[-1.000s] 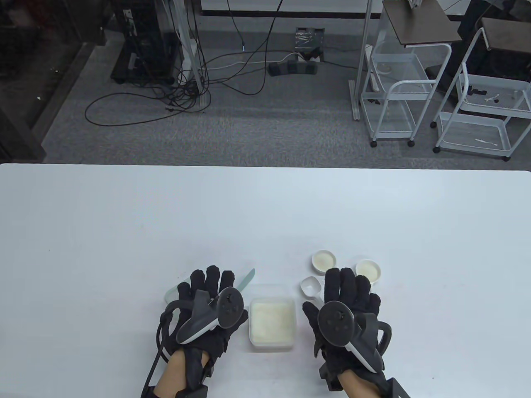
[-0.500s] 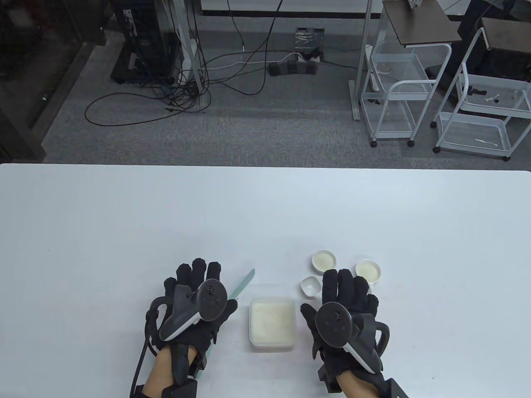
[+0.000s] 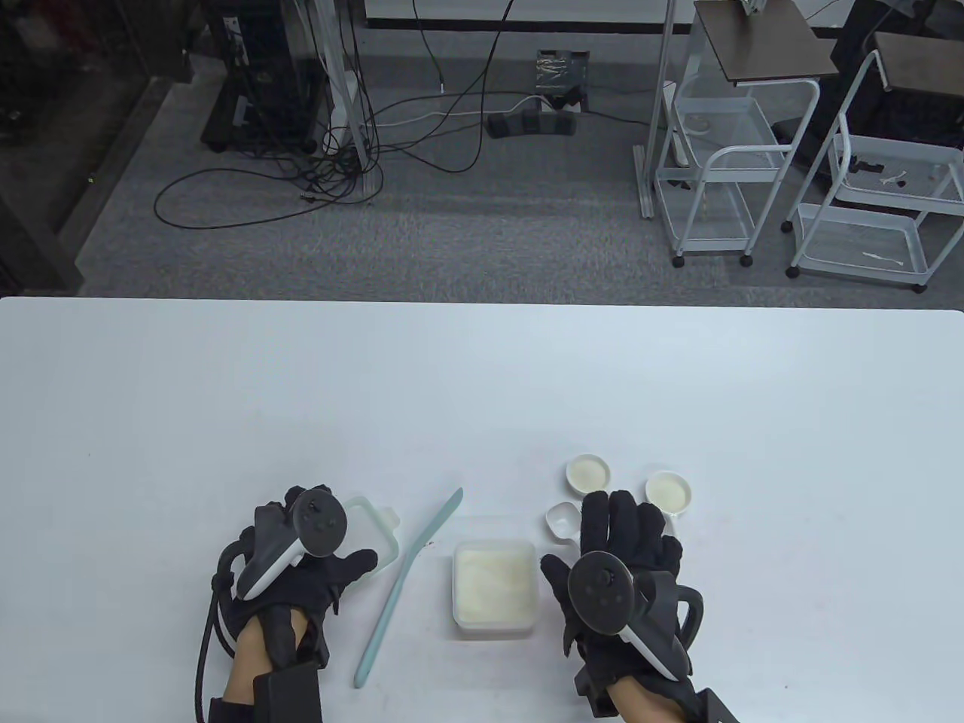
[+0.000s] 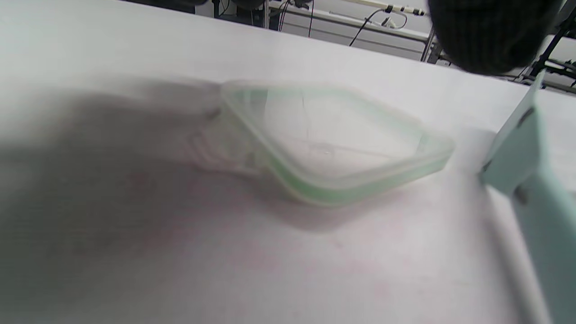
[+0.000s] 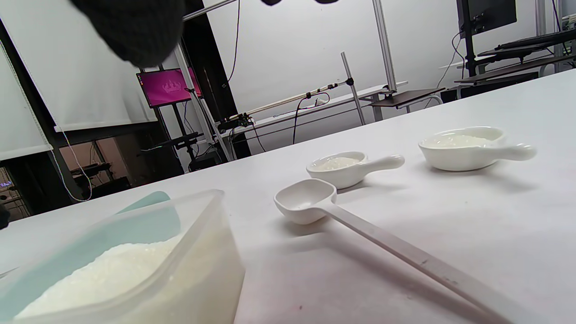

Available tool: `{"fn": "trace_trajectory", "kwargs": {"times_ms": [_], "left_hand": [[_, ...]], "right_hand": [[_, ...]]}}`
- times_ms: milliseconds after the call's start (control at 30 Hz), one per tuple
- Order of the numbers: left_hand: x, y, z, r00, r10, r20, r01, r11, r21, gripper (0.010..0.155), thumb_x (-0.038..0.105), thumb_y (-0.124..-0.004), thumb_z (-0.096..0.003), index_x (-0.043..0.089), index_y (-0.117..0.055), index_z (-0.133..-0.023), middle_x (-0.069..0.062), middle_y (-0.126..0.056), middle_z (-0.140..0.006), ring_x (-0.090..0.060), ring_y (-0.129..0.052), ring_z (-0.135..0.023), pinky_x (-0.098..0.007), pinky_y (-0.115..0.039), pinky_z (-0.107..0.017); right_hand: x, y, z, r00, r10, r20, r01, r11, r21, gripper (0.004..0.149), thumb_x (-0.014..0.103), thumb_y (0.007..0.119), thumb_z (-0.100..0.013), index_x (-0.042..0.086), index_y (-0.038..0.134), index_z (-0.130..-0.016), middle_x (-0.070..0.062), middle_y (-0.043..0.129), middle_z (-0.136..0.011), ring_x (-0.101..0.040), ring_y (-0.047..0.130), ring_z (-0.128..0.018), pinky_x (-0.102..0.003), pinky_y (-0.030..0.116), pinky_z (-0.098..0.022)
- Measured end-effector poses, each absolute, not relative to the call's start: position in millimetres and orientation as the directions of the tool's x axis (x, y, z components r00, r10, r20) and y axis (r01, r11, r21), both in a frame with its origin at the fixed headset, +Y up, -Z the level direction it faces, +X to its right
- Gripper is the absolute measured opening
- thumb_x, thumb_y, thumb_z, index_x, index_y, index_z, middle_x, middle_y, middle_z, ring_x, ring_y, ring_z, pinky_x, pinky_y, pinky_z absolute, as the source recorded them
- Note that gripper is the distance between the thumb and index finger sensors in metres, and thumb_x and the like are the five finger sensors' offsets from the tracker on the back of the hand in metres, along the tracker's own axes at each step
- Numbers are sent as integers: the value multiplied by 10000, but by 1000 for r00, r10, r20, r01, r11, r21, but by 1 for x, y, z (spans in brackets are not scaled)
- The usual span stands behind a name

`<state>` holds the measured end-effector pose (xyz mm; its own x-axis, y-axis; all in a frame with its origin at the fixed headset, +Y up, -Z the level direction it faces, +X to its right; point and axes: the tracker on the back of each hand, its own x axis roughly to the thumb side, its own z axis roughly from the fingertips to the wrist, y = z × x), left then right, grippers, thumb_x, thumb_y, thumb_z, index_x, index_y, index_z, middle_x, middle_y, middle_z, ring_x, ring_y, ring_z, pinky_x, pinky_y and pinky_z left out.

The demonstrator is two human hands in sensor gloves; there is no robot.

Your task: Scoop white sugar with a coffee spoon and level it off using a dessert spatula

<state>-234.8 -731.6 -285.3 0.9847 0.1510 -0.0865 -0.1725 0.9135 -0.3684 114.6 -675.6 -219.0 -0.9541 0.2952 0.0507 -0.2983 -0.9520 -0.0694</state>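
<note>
The white spoon (image 3: 563, 520) is partly covered by the relaxed, empty right hand (image 3: 621, 561); the pale-green spatula (image 3: 407, 572) is positioned right of the relaxed, empty left hand (image 3: 301, 561).

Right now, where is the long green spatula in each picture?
Table view: the spatula lies slanted between the left hand and the sugar tub.
Left wrist view: it fills the right edge, beside the lid.
Right wrist view: its tip shows behind the tub.
Shared landmark: the white table.
</note>
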Motion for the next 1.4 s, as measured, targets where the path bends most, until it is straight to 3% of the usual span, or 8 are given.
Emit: {"fn": "trace_trajectory", "kwargs": {"times_ms": [267,600,767,1067,1200,1400], "left_hand": [[-248,-760,-289,995,81,-66,-102,882,-459,1247,760,-792,-252,133,-177,-1137,-215,-260,-1218,-590,-412,-1059,-757,-399,-709],[-240,-754,-290,999,35,-4,-33,915,-401,1188,727,-859,-265,145,-310,-1143,-150,-470,-1215,-485,-583,-1054,-738,-472,-706],[-239,-752,-290,999,44,10,-38,939,-343,1214,734,-886,-240,114,-357,-1140,-196,-527,-1203,-492,-676,-1014,-733,-517,-700],[-229,-721,-286,993,114,41,-103,973,-208,1223,725,-900,-239,110,-348,-1141,-189,-493,-1216,-504,-758,-977,-728,-571,-691],[-203,-695,-279,968,192,159,-168,974,-152,1224,722,-902,-242,112,-340,-1141,-193,-477,-1217,-488,-789,-970,-716,-609,-687],[-158,-669,-262,917,199,345,-168,979,-117,1222,716,-909,-247,116,-331,-1141,-190,-461,-1220,-377,-870,-929,-657,-677,-685]], "right_hand": [[114,-676,-219,-957,287,47,-290,-955,-62,859,504,714,-460,79,291,-1075,-301,238,-1120,-659,291,-969,-844,342,-635],[113,-679,-219,-962,269,40,-271,-961,-46,856,500,717,-461,79,293,-1074,-300,243,-1120,-662,293,-968,-843,345,-634],[113,-678,-219,-962,269,39,-271,-961,-47,857,500,717,-460,78,292,-1074,-302,242,-1120,-661,296,-967,-843,346,-635],[117,-675,-220,-956,293,30,-295,-954,-56,857,498,717,-460,75,292,-1073,-303,240,-1118,-661,298,-966,-836,359,-637],[118,-674,-220,-952,304,30,-306,-950,-62,855,497,717,-461,74,294,-1072,-304,241,-1117,-661,297,-967,-836,358,-638],[120,-673,-220,-949,314,25,-314,-947,-70,839,482,718,-465,74,305,-1072,-301,262,-1118,-658,308,-969,-840,356,-636]]}}
